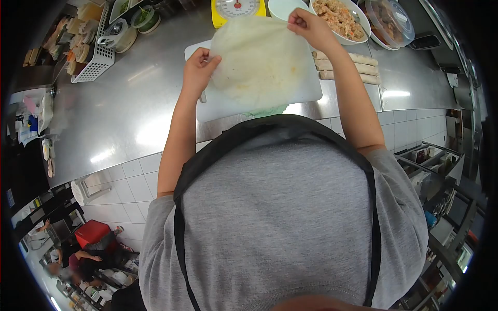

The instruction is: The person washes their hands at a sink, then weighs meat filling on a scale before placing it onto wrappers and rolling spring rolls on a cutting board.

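A thin, round, pale wrapper sheet point(259, 65) is stretched between my hands above a white cutting board point(311, 92). My left hand point(199, 70) pinches its left edge between thumb and fingers. At the upper right edge, my right hand point(310, 27) grips the sheet the same way. Several rolled, pale wraps point(353, 67) lie side by side to the right of the board. Behind them stands a white bowl of orange-flecked minced filling point(340, 19), close to my right hand. Part of a handle-like object point(203, 97) shows below my left wrist.
A yellow dial scale point(237, 11) and a pale bowl point(287, 8) stand at the back. To the right is a container with a clear lid point(390, 22). At left are a white basket point(98, 65) and a jug point(120, 37). Other people point(85, 262) are at lower left.
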Demonstrator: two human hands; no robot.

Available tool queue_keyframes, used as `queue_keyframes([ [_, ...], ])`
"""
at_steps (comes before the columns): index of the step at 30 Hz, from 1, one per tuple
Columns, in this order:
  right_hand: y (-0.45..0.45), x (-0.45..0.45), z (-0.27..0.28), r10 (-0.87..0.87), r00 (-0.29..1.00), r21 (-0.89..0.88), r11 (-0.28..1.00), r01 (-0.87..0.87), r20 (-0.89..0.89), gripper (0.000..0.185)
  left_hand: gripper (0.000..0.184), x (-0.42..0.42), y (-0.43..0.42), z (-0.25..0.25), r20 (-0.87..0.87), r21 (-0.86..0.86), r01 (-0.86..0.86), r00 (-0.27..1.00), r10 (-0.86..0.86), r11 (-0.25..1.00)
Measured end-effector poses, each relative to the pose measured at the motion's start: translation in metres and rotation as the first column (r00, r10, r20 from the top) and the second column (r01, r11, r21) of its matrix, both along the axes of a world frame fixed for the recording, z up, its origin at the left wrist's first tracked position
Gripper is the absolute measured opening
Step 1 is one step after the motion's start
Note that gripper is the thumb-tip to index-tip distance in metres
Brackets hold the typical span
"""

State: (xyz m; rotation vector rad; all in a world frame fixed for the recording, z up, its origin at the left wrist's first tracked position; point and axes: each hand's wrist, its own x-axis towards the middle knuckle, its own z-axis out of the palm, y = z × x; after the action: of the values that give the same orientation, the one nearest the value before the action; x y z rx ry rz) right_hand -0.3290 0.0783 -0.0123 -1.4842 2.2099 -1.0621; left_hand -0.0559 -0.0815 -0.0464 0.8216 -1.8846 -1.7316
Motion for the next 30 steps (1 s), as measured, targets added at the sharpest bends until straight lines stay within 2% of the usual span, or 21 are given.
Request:
queue_keyframes([
  [1, -0.004, 0.010, 0.012, 0.001, 1.000, 0.000, 1.000, -0.001, -0.001, 0.020, 0.019, 0.005, 0.001, 0.000, -0.001, 0.000, -0.001, 1.000, 0.001, 1.000],
  [3, -0.018, 0.035, 0.032, 0.014, 0.997, 0.163, 0.987, -0.001, -0.080, 0.014, 0.019, 0.015, 0.000, -0.003, 0.157, -0.075, -0.046, 0.986, 0.058, 0.996],
  [5, -0.024, 0.040, 0.023, 0.047, 0.995, 0.173, 0.984, -0.031, -0.091, 0.013, 0.019, 0.023, -0.004, -0.014, 0.206, -0.139, -0.039, 0.976, 0.067, 0.990],
  [7, -0.029, 0.043, 0.005, 0.020, 0.968, -0.255, 0.963, -0.085, -0.249, 0.024, 0.019, 0.027, -0.006, -0.014, 0.251, -0.206, -0.035, 0.964, 0.087, 0.978],
  [8, -0.027, 0.040, -0.004, 0.028, 0.968, -0.252, 0.963, -0.093, -0.249, 0.024, 0.020, 0.028, -0.005, -0.011, 0.230, -0.181, -0.050, 0.969, 0.092, 0.982],
  [10, -0.015, 0.028, -0.012, -0.005, 0.980, -0.139, 0.990, -0.023, -0.199, 0.022, 0.022, 0.031, -0.003, -0.011, 0.209, -0.153, -0.071, 0.972, 0.102, 0.986],
  [11, -0.010, 0.027, -0.014, -0.003, 0.980, -0.138, 0.990, -0.025, -0.199, 0.022, 0.025, 0.030, -0.004, -0.012, 0.202, -0.168, -0.065, 0.974, 0.099, 0.984],
  [13, 0.008, 0.036, -0.007, 0.007, 0.991, 0.255, 0.967, 0.027, -0.133, 0.029, 0.028, 0.028, -0.004, -0.011, 0.189, -0.185, -0.056, 0.978, 0.091, 0.981],
  [16, 0.029, 0.047, -0.022, 0.051, 0.977, 0.217, 0.976, -0.006, -0.206, 0.029, 0.036, 0.028, 0.000, -0.010, 0.250, -0.250, -0.067, 0.959, 0.132, 0.966],
  [18, 0.040, 0.050, -0.028, 0.022, 0.973, 0.185, 0.983, 0.022, -0.230, 0.029, 0.041, 0.029, 0.000, -0.014, 0.262, -0.315, -0.069, 0.952, 0.156, 0.947],
  [23, 0.048, 0.040, -0.022, 0.000, 0.935, 0.134, 0.990, 0.051, -0.354, 0.029, 0.045, 0.034, 0.007, -0.011, 0.262, -0.259, -0.034, 0.960, 0.104, 0.965],
  [25, 0.047, 0.034, -0.002, -0.138, 0.921, -0.081, 0.990, 0.117, -0.365, 0.027, 0.045, 0.035, 0.007, -0.009, 0.241, -0.247, -0.025, 0.967, 0.086, 0.969],
  [26, 0.049, 0.023, 0.007, -0.141, 0.919, -0.083, 0.989, 0.119, -0.368, 0.027, 0.046, 0.036, 0.007, -0.007, 0.240, -0.229, -0.051, 0.965, 0.107, 0.972],
  [28, 0.061, -0.015, 0.025, -0.366, 0.778, -0.122, 0.926, 0.356, -0.511, 0.030, 0.047, 0.032, 0.006, -0.004, 0.225, -0.211, -0.069, 0.967, 0.117, 0.975],
  [29, 0.068, -0.029, 0.026, -0.370, 0.774, -0.124, 0.925, 0.359, -0.514, 0.030, 0.046, 0.033, 0.005, -0.005, 0.235, -0.218, -0.074, 0.964, 0.126, 0.973],
  [30, 0.074, -0.043, 0.026, -0.339, 0.758, -0.010, 0.916, 0.402, -0.557, 0.034, 0.045, 0.034, 0.005, -0.005, 0.246, -0.226, -0.079, 0.960, 0.135, 0.971],
])
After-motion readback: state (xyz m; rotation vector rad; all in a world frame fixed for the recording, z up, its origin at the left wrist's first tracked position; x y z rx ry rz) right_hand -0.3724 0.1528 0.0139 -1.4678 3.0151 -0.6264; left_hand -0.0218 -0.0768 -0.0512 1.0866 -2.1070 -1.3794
